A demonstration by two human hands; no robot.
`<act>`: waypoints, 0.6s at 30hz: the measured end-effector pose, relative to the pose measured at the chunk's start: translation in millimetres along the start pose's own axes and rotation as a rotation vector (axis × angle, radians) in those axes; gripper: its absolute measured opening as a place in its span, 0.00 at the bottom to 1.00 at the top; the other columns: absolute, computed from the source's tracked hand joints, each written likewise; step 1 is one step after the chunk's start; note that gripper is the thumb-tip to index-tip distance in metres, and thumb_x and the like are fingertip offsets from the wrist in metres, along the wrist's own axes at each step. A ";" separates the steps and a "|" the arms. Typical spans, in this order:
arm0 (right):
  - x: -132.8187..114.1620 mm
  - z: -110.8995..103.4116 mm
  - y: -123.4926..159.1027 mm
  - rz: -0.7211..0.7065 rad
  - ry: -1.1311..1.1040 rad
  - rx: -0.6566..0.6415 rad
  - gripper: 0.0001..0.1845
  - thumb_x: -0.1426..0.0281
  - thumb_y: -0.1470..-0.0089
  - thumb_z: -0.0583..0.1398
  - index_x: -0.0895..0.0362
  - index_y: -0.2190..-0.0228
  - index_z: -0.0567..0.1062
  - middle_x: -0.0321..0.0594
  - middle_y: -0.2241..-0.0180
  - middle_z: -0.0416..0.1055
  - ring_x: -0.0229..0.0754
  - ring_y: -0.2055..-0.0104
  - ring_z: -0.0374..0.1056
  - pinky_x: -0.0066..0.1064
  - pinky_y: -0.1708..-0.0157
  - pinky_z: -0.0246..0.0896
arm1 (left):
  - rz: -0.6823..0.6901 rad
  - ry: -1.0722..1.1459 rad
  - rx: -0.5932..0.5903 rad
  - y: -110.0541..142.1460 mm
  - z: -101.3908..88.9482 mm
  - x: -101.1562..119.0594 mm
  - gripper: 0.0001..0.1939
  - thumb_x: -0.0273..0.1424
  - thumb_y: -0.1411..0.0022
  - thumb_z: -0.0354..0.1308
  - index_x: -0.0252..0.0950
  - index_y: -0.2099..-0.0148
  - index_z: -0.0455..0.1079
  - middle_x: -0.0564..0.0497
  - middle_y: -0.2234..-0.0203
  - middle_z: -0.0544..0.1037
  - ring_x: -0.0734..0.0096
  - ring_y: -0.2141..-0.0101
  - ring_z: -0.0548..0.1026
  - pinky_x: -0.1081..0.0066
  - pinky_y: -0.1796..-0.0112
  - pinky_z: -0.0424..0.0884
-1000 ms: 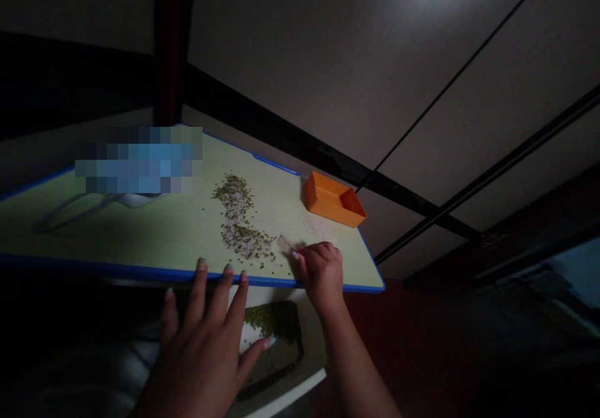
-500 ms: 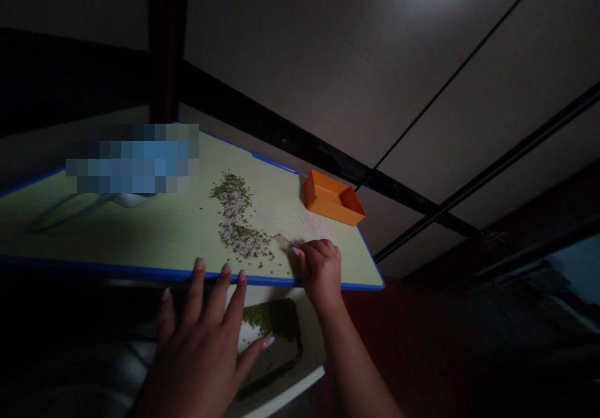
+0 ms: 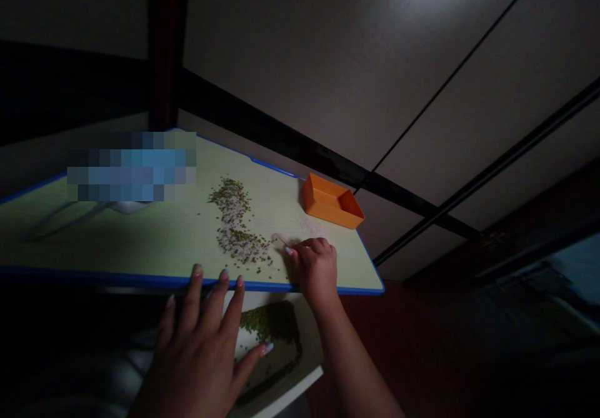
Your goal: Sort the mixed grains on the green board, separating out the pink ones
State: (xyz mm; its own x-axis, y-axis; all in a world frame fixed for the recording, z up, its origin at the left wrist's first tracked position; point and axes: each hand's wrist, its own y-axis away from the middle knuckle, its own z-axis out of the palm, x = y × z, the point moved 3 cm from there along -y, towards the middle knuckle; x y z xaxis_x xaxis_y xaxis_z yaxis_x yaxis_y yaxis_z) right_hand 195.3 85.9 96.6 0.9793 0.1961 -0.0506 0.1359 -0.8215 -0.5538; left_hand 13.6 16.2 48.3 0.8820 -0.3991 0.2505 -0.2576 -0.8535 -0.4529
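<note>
My right hand (image 3: 319, 267) is closed in a pinch on a thin pale stick (image 3: 282, 240), whose far end points at the right edge of a spread of mixed grains (image 3: 237, 218). Small green, bean-like pieces and whitish, rice-like grains make up that spread on the yellow tabletop (image 3: 182, 237). A faint patch of pale grains (image 3: 314, 225) lies just beyond my right knuckles. Behind it stands an orange box (image 3: 330, 209) with an open top. At the blue front edge, my left hand (image 3: 201, 343) is open, fingers spread, holding nothing.
Below the table edge, a white container (image 3: 307, 374) has a heap of green pieces (image 3: 274, 321) in it. A pixelated bluish item with a pale cable (image 3: 70, 218) sits at the left of the table. Cabinet panels (image 3: 300, 80) rise behind.
My right hand has shifted slightly left with the stick. My left hand stays spread at the table edge; the view has tilted a little.
</note>
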 end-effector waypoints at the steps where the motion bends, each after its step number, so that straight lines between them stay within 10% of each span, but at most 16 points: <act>1: -0.6 0.4 -1.9 0.010 0.013 -0.006 0.09 0.65 0.42 0.59 0.52 0.66 0.80 0.40 0.65 0.75 0.43 0.60 0.63 0.35 0.64 0.48 | 0.004 -0.001 0.009 0.3 0.6 -0.1 0.35 0.49 0.46 0.50 0.31 0.43 0.65 0.37 0.41 0.65 0.35 0.36 0.45 0.39 0.46 0.55; 18: 22.5 2.7 -11.1 0.248 0.187 -0.080 0.10 0.65 0.43 0.58 0.54 0.66 0.80 0.43 0.65 0.75 0.46 0.59 0.62 0.34 0.66 0.47 | 0.106 -0.005 0.150 1.6 3.5 -3.4 0.40 0.54 0.48 0.51 0.26 0.45 0.66 0.33 0.45 0.67 0.36 0.36 0.42 0.46 0.48 0.65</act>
State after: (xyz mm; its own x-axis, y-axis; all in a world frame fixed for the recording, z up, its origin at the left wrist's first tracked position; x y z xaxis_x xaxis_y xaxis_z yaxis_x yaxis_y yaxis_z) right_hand 215.5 100.9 99.4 0.9936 -0.1112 -0.0184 -0.1066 -0.8731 -0.4757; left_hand 11.5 17.4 43.8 0.8553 -0.4818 0.1907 -0.2872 -0.7472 -0.5993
